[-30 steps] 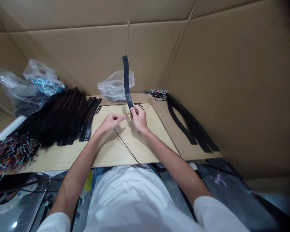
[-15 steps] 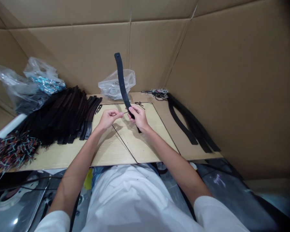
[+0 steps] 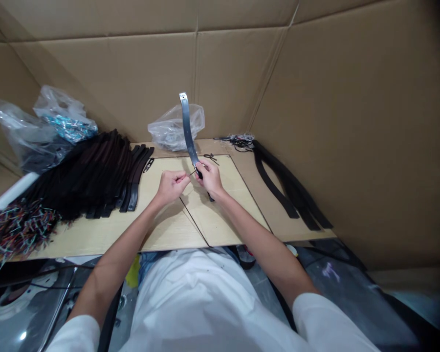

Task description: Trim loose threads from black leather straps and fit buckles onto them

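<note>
A curved black strip [image 3: 187, 126] with a small hole near its top end stands tilted up from my right hand [image 3: 209, 178], whose fingers are closed around its lower part. My left hand [image 3: 171, 186] is closed in a pinch on a thin black cord [image 3: 195, 221]. A short taut length of the cord runs from those fingers to the strip at my right hand. Its other part hangs down over the board to the front edge. How the cord meets the strip is hidden by my right fingers.
Many dark curved strips [image 3: 91, 178] are piled at the left, with colourful wire ends [image 3: 20, 227] in front. Plastic bags [image 3: 64, 117] lie behind them. Several black strips [image 3: 278, 186] lie at the right on cardboard [image 3: 247, 168]. Cardboard walls [image 3: 139, 73] enclose the pale board [image 3: 223, 225].
The strip has turned in my right hand, its face now catching light and its top slightly lower and further right. My left fingers have curled into a tighter grip.
</note>
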Demonstrator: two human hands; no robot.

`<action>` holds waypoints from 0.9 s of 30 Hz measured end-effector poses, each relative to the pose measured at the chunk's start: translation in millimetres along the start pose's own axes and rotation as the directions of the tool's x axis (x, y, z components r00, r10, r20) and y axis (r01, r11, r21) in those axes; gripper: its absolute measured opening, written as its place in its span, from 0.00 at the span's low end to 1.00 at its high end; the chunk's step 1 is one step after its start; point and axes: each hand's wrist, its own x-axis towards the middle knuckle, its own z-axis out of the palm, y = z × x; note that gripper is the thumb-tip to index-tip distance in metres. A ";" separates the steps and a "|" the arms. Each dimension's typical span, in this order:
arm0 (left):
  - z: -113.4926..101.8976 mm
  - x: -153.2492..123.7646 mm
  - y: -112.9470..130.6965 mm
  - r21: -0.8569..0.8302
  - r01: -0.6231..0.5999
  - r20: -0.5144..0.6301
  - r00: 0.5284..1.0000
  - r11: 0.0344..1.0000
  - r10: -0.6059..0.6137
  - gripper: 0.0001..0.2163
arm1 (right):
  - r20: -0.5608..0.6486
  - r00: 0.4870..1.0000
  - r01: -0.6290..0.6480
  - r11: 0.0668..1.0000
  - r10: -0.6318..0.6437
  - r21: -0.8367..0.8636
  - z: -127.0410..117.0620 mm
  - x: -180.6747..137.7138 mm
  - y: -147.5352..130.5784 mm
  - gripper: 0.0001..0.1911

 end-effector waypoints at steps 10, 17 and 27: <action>-6.9 8.1 -7.2 -0.103 0.069 -0.047 0.996 0.992 -0.074 0.25 | 0.034 0.996 -0.088 0.986 0.084 0.142 -4.9 -8.5 -14.9 0.21; -17.4 13.0 -13.4 -0.198 0.119 -0.068 0.989 0.973 -0.134 0.30 | 0.102 0.988 -0.135 0.971 0.117 0.197 -6.1 -12.3 -22.1 0.23; -19.6 14.1 -25.3 -0.221 0.233 -0.010 0.970 0.947 -0.241 0.33 | 0.285 0.943 -0.261 0.912 0.170 0.317 -6.4 -21.8 -35.3 0.24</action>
